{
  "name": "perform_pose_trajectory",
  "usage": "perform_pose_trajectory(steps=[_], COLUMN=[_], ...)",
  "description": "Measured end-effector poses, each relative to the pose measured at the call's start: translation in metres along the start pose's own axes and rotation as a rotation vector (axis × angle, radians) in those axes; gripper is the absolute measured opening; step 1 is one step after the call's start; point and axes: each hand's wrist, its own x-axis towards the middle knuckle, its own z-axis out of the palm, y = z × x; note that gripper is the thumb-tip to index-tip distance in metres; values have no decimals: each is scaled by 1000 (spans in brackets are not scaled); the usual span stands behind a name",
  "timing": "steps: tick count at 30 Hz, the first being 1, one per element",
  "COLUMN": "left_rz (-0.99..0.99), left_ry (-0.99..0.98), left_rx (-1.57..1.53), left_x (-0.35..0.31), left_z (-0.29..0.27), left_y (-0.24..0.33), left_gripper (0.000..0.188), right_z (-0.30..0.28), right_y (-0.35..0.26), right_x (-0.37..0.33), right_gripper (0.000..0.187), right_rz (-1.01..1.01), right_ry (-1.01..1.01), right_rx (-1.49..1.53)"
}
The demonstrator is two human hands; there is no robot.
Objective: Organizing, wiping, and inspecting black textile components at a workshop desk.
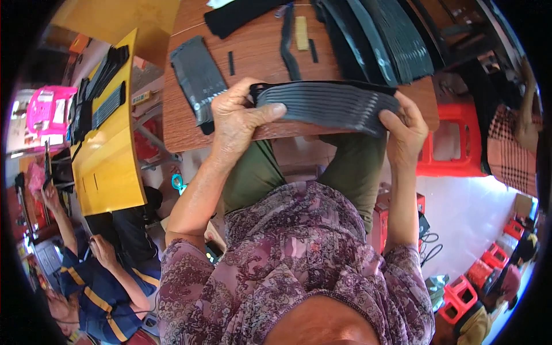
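I hold a stack of black ribbed fabric strips (328,106) at the near edge of a brown wooden table (259,52). My left hand (238,118) grips the stack's left end, thumb on top. My right hand (405,129) clasps the right end. The strips lie flat across, level with the table edge. Another small pile of black strips (198,77) rests on the table to the left of my left hand, and a large fanned pile of black strips (379,37) lies at the far right of the table.
A yellow table (106,155) with black pieces stands at left, where another person in a blue and yellow striped top (103,287) sits. Red plastic stools (451,141) are at right. A pink stool (49,109) is far left. Loose black pieces and a tan block (301,33) lie on the brown table.
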Motion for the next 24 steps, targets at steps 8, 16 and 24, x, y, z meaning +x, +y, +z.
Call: perform_pose_trajectory(steps=[8, 16, 24], left_rz=[-259, -153, -64], left_ry=[-96, -143, -233], left_rx=[-66, 644, 777], left_x=[24, 122, 172], left_z=[-61, -164, -173], left_y=[70, 83, 17], left_gripper=[31, 44, 32], right_z=[52, 171, 188], right_y=[-26, -2, 19], right_x=[-13, -7, -13], right_gripper=[20, 19, 20], right_rz=[301, 625, 742], right_ry=[-283, -574, -518], right_rx=[7, 134, 152])
